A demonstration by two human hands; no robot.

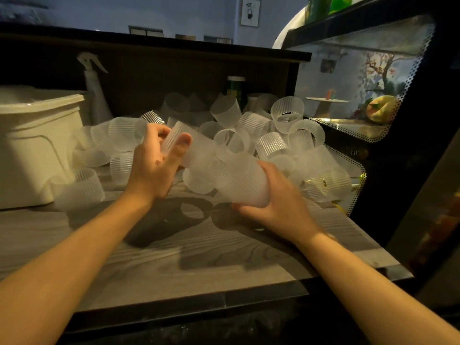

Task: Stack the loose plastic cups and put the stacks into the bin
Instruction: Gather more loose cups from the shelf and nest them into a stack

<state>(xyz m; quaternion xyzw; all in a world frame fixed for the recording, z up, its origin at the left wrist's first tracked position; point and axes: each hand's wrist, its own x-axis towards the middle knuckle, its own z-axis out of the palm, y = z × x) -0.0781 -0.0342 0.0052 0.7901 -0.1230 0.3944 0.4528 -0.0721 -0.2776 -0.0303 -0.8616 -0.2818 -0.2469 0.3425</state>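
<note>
Cups decide the move: the left hand [159, 160] pinches 1 ribbed cup [178, 138] just up-left of the stack [239, 183] that the right hand [271, 195] grips by its base. The stack's long axis tilts up-left toward that cup. The bin [37, 145] sits at the counter's [174, 257] left edge.

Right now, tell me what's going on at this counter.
A person is stacking plastic cups. The left hand grips one ribbed cup, held toward the cups that the right hand holds from below. Many loose cups still lie heaped on the counter. The white bin stands at the left.
</note>
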